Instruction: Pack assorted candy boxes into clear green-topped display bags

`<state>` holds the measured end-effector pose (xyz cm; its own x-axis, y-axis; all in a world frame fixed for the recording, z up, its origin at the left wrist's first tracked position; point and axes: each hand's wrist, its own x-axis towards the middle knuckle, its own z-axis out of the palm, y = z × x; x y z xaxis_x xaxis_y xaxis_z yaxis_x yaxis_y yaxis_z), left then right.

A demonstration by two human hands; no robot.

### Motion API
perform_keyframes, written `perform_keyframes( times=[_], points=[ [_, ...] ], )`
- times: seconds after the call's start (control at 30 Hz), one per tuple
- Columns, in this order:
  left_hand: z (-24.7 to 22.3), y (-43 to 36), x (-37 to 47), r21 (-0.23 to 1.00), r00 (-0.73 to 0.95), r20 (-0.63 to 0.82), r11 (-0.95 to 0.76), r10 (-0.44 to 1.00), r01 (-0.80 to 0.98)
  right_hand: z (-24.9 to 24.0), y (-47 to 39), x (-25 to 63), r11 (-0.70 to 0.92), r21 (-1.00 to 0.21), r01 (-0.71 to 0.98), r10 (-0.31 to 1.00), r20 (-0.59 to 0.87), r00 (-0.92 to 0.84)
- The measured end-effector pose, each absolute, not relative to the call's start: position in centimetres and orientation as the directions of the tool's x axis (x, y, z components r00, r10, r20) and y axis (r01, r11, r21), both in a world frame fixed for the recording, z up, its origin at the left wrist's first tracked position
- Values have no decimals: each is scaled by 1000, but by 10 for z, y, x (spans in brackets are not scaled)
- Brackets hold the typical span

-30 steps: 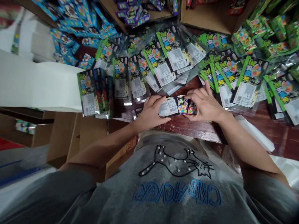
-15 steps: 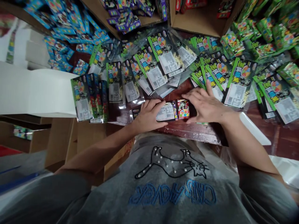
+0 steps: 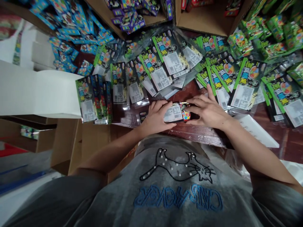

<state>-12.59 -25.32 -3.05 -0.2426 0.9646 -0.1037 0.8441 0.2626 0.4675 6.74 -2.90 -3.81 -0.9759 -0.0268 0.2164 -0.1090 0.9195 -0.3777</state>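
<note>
Much of the dark red table (image 3: 196,134) is hidden under goods. Two open cardboard cartons (image 3: 203,23) at its far side are cut off by the top edge, as is the heap of blue boxes (image 3: 73,19) to their left. Green boxes (image 3: 279,28) run out at the right edge. Printed pouches (image 3: 169,47) overlap, so the lower ones show only in strips. Near the table's front edge, the left hand (image 3: 157,116) is partly closed around a black packet (image 3: 174,113), fingers along one long side and thumb along the other, covering its left end. The right hand (image 3: 208,110) is half curled, fingertips over a small red box (image 3: 186,116) at the packet's right end; I cannot tell whether it grips or merely touches.
</note>
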Motion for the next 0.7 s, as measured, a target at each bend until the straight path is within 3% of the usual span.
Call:
perform_keyframes(
  times=[0.13,0.27,0.43,0.63,0.7],
  points=[
    [-31,-252,-130,471,-194,-91,214,977,856,-36,-29,70,911,-397,-109,-27,208,-978],
    [-30,-252,-133,470,-170,-86,190,982,862,-32,-36,76,898,-439,-28,60,186,-981],
    [-29,-249,-136,448,-38,-79,69,996,891,-29,-48,74,895,-442,-64,3,149,-989],
    [-25,-247,-141,359,-35,-109,72,993,931,5,-33,123,924,-327,200,246,105,-964],
    [-24,-246,-141,358,-15,-99,49,995,932,11,-30,143,932,-277,233,259,63,-964]
  ],
)
